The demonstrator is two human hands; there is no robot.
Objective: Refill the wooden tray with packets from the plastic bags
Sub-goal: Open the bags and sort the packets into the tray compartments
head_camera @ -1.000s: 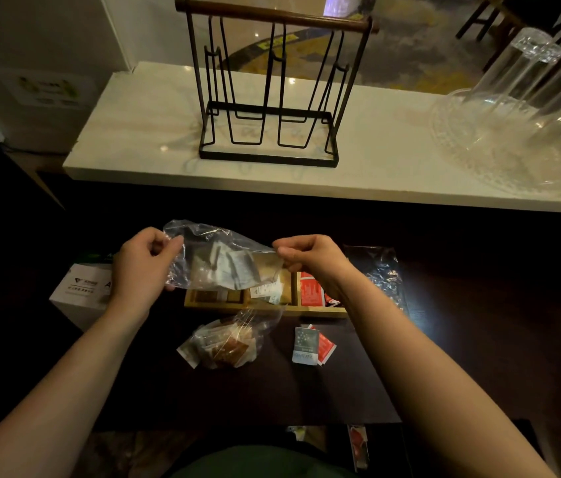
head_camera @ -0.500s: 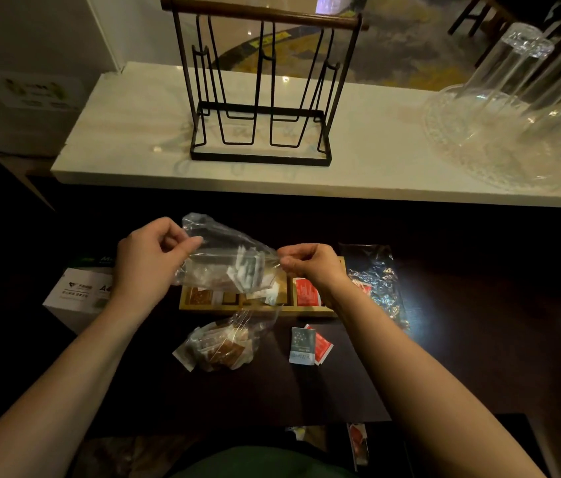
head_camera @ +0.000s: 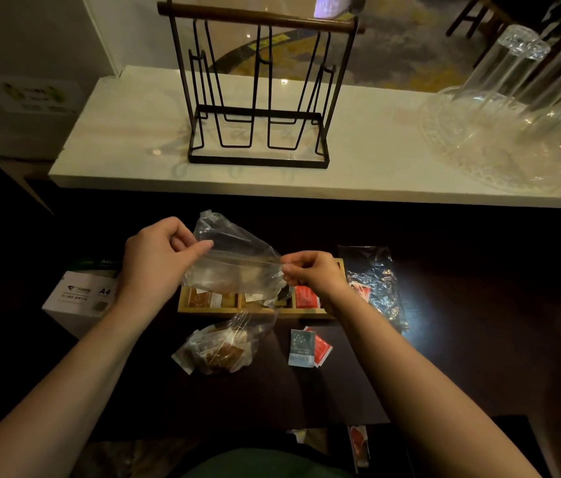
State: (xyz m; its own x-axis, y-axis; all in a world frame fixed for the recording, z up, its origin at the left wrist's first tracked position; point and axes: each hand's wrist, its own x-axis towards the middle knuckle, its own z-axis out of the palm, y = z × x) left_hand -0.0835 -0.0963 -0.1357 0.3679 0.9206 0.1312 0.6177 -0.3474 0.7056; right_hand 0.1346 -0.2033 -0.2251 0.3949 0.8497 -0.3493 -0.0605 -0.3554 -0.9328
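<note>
Both hands' grip stretches plastic bag (head_camera: 234,263) above wooden tray (head_camera: 255,310).

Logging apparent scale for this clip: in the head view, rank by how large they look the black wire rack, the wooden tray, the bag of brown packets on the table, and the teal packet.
1. Black wire rack
2. Wooden tray, partly hidden
3. Bag of brown packets
4. Teal packet

Clear bag (head_camera: 234,260), red packet (head_camera: 304,297)
</note>
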